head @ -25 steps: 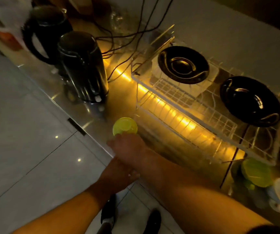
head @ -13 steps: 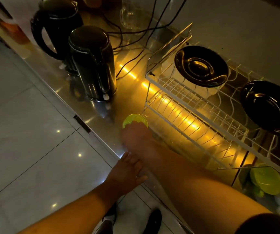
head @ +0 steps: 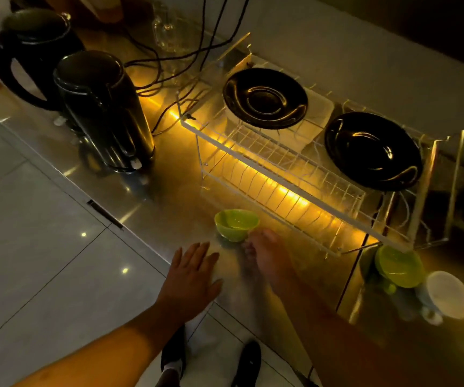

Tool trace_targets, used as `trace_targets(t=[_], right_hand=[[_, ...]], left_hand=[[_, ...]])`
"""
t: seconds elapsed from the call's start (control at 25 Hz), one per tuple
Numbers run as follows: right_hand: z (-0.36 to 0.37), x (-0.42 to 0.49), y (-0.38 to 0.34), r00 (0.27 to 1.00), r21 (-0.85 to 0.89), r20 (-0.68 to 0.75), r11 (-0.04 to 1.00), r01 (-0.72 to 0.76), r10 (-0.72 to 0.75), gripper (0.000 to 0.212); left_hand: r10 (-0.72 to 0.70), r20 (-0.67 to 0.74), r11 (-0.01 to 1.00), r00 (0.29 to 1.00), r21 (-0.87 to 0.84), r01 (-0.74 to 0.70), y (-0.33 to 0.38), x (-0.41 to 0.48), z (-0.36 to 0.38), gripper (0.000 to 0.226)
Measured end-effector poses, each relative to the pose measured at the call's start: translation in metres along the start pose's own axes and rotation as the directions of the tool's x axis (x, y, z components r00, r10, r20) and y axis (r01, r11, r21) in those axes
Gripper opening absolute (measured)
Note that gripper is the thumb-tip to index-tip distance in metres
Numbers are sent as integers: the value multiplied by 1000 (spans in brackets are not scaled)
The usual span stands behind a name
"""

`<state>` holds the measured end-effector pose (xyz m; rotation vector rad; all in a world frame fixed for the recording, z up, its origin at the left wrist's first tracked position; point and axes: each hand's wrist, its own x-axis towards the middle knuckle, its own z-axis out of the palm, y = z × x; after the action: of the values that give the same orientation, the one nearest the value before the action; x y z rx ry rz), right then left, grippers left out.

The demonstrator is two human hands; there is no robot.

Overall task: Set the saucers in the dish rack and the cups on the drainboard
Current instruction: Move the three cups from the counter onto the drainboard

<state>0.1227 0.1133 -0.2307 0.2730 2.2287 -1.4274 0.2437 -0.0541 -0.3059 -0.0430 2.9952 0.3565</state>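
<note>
A green cup stands upright on the steel drainboard, just in front of the white wire dish rack. My right hand touches the cup's near right side with its fingers curled against it. My left hand lies flat and open on the counter's front edge, holding nothing. Two black saucers rest on the rack's upper tier. A second green cup and a white cup sit on the counter by the rack's right end.
Two black electric kettles stand at the left with cables trailing behind them. A glass mug is at the back. A white container sits in the rack under the left saucer. Tiled floor lies below the counter edge.
My right hand has brought the green cup down onto the drainboard nearer the rack, and the cup now shows fully. My left hand has risen onto the counter edge with its fingers spread.
</note>
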Motion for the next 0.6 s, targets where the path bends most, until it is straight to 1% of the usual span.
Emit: trace_targets(t=[0.08, 0.2, 0.28, 0.4, 0.48, 0.6], right_hand=[[-29, -17, 23, 999, 98, -32, 995, -36, 39, 30], [-72, -46, 61, 992, 266, -32, 958, -108, 121, 22], [-95, -62, 83, 981, 326, -59, 932, -158, 187, 23], [-126, -85, 111, 962, 437, -97, 879, -189, 255, 18], [-148, -101, 127, 955, 476, -117, 860, -186, 272, 20], [-180, -122, 150, 940, 450, -165, 871, -197, 298, 24]], left_hand=[[21, -6, 1000, 1000, 19, -21, 8, 2, 2, 65], [52, 30, 999, 998, 14, -53, 26, 7, 2, 69], [98, 49, 995, 994, 10, -99, 44, 15, 2, 70], [182, 57, 983, 982, -2, -182, 75, 25, 4, 68], [222, 64, 975, 973, -11, -222, 97, 33, 7, 68], [283, 64, 959, 957, -19, -282, 127, 43, 12, 67]])
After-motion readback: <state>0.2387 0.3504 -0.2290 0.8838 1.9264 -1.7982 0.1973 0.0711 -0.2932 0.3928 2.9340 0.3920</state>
